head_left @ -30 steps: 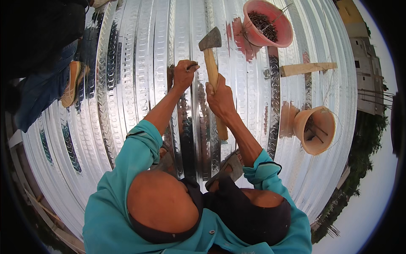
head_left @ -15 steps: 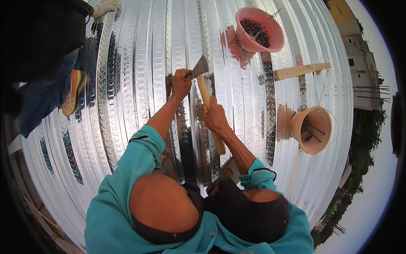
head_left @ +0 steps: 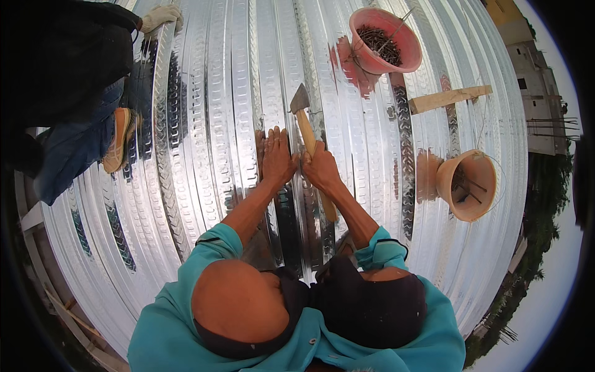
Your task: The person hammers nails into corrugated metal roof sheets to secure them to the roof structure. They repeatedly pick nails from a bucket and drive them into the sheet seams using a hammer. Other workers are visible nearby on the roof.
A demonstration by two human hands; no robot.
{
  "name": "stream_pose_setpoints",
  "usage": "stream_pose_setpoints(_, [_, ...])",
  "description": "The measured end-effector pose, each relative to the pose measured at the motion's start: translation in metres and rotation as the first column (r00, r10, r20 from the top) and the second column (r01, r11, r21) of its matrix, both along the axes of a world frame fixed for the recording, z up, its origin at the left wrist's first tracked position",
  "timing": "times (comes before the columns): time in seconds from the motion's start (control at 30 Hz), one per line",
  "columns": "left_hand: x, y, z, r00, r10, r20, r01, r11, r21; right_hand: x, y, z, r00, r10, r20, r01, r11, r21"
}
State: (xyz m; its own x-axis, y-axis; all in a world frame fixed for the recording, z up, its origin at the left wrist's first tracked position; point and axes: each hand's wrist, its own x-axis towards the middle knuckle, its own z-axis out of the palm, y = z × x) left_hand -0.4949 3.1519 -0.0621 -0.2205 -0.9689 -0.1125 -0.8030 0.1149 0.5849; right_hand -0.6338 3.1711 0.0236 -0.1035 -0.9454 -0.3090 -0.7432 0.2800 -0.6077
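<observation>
My right hand [head_left: 321,167] is closed around the wooden handle of a hatchet [head_left: 305,131]. Its grey metal head points away from me, over the ribbed, shiny metal sheet [head_left: 217,142]. Just left of the handle, my left hand [head_left: 276,156] lies flat on the sheet, fingers stretched forward and nothing in it. The two hands are close together at the thumbs. Whether the hatchet's head touches the sheet, I cannot tell.
A pink bucket [head_left: 406,38] holding many nails stands at the far right. Nearer, an orange bucket [head_left: 447,183] lies tilted with a few metal rods inside. Between them is a wood block [head_left: 452,99]. At far left, another person's gloved hand [head_left: 162,17] rests on the sheet; their shoe [head_left: 116,141] is nearby.
My left hand has come back from beside the hatchet's head, opened and flattened on the sheet. The right hand keeps its grip on the hatchet. The view has shifted slightly.
</observation>
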Motion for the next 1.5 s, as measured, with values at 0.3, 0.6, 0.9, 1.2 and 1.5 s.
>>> stream_pose_setpoints(0.3, [0.014,0.030,-0.013,0.990,-0.036,0.133,0.039,0.999,-0.016,0.022,-0.047,0.184,0.816,0.201,0.542,0.463,0.332,-0.822])
stream_pose_setpoints(0.6, [0.008,0.035,0.002,0.964,-0.155,0.215,0.147,0.988,0.053,0.006,0.002,0.031,0.984,-0.140,0.109,0.145,0.989,-0.043])
stream_pose_setpoints(0.9, [0.004,0.034,0.008,0.940,-0.162,0.301,0.159,0.987,0.034,0.009,-0.014,0.046,0.969,-0.077,0.237,0.234,0.599,-0.766])
stream_pose_setpoints(1.2, [0.016,0.043,0.001,0.939,-0.155,0.307,0.143,0.988,0.062,0.014,-0.037,0.087,0.962,-0.105,0.250,0.222,0.836,-0.501])
stream_pose_setpoints(1.5, [-0.003,0.039,0.010,0.947,-0.205,0.246,0.184,0.977,0.106,-0.007,0.023,-0.033,0.994,-0.003,-0.111,0.011,0.997,0.076])
